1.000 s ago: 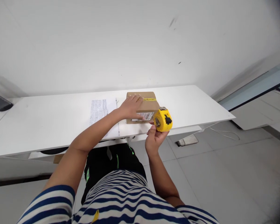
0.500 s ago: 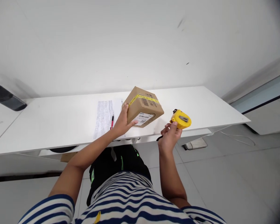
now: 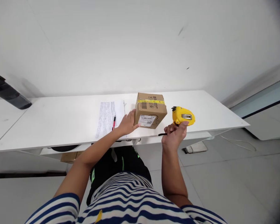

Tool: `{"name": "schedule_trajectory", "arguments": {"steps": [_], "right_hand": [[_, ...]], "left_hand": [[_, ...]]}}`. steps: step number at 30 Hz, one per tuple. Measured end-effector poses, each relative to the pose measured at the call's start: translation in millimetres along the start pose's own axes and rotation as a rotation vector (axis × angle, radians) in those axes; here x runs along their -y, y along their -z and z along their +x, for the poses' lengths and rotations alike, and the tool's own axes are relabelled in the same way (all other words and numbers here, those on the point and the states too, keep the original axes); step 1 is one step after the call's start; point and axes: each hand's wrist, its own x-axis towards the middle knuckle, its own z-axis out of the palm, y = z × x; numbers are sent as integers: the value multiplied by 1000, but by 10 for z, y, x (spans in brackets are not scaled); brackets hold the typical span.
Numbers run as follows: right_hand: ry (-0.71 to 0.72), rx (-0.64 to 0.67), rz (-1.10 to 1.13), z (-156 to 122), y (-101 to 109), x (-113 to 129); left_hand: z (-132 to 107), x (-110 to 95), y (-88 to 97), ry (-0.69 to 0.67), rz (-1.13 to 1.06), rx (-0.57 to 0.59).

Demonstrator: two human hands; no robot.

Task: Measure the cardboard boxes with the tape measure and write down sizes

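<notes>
The person's left hand [image 3: 128,123], fingers extended and thumb apart, rests against a cardboard carton [image 3: 154,111] just right of its fingertips; the barcoded shipping label [image 3: 146,120] is too small to read. The right hand [image 3: 174,134] grips a smooth, rounded yellow tape measure [image 3: 180,115].

your left hand [image 3: 128,123] lies against the left side of the cardboard box [image 3: 162,115], fingers along that side and thumb at the front by the white label [image 3: 146,120]. yellow tape [image 3: 151,101] crosses the box's top. your right hand [image 3: 175,135] grips a yellow tape measure [image 3: 180,115], apart from the box. on the desk [image 3: 60,121], left of the box, a red and black pen [image 3: 114,122] lies over handwritten paper [image 3: 106,113].
</notes>
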Motion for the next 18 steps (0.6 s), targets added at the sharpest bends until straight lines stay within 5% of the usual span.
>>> {"name": "schedule_trajectory", "arguments": {"steps": [2,7,9,13,18], "right_hand": [[1,32,3,28,17,41],[19,220,-18,-3,33,162],[4,365,-4,-61,16,212],[-79,616,11,-142,-4,255],[33,584,-116,-30,29,215]], "left_hand": [[-47,-141,88,51,14,-3],[-236,-663,490,-12,-277,-376],[-269,-875,643,12,-467,-274],[-218,-1124,814,46,-740,140],[-158,-1128,811,4,-810,357]]}}
